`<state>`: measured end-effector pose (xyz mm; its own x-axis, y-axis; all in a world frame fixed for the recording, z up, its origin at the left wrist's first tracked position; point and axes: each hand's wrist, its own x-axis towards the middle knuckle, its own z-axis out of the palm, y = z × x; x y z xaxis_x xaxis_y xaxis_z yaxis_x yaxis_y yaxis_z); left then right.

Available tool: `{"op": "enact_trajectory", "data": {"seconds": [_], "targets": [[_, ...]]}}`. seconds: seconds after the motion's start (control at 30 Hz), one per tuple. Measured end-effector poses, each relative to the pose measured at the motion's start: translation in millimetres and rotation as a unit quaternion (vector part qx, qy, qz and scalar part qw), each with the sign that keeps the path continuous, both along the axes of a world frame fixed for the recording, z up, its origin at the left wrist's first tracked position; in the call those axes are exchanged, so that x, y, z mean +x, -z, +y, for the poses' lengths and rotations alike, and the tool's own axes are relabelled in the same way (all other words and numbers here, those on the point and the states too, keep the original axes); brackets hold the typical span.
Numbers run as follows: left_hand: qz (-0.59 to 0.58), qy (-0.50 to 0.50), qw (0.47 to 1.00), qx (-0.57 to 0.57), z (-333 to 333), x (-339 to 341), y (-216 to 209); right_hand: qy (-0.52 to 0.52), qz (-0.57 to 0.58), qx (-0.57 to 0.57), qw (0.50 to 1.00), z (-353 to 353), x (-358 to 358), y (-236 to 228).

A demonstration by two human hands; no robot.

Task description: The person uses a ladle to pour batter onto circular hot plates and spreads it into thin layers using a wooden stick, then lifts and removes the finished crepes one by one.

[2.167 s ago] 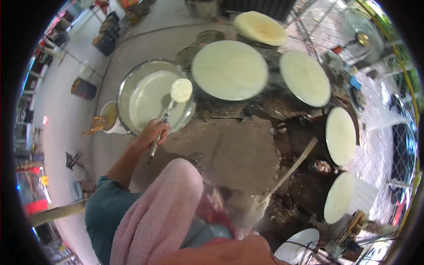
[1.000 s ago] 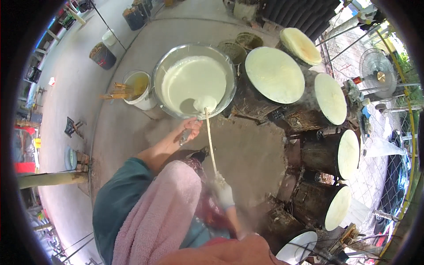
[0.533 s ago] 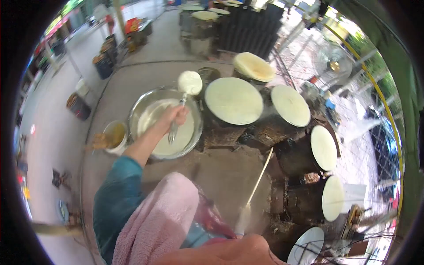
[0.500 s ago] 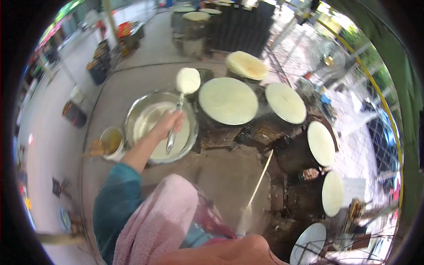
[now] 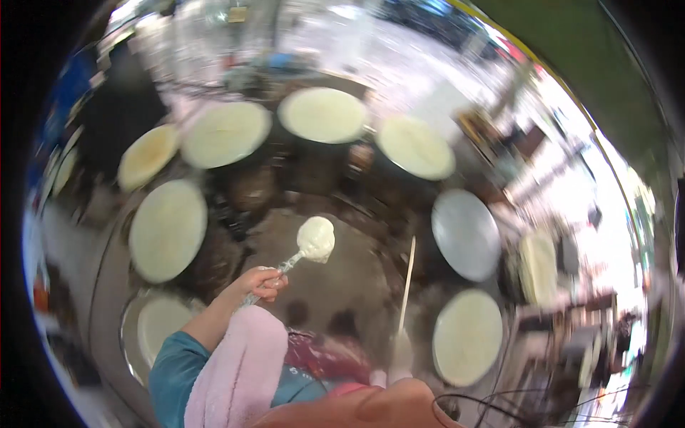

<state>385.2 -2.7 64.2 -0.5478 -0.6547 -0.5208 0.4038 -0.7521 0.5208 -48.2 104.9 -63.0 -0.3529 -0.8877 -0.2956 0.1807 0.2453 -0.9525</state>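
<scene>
Left hand closed around the lower end of a metal ladle, gripping the slim handle near its tip. Ladle bowl heaped with pale, creamy batter, held level above the middle of the dark, stained surface, inside the ring of round griddles.

Probably light in itself but nose-heavy with the load; stiff metal, likely slick where batter has run. Best taken well back on the handle, as here, bowl kept level — a thick liquid load, apt to drip or slop at any tilt. Handle narrow, so a firm wrap of the fingers looks wiser than a pinch.

Right hand hard to make out: blurred low in the view at the foot of a thin pale stick, seemingly holding it, though closed or not cannot be told.

Around the surface: cream discs of batter on most griddles, such as one toward the left edge and one at the far edge; one bare grey griddle toward the right edge. Steel batter basin at the near left corner. Whole view smeared by motion.
</scene>
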Motion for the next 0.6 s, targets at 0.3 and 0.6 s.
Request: {"op": "enact_trajectory", "data": {"seconds": [0.3,0.6], "targets": [[-0.013,0.262,0.959,-0.103,-214,-318,-48,0.285,-0.064,0.052,0.955,-18,-118,5],[-0.078,0.323,0.922,-0.196,-316,-558,28,0.326,0.209,0.032,0.921,-177,-189,-10]]}}
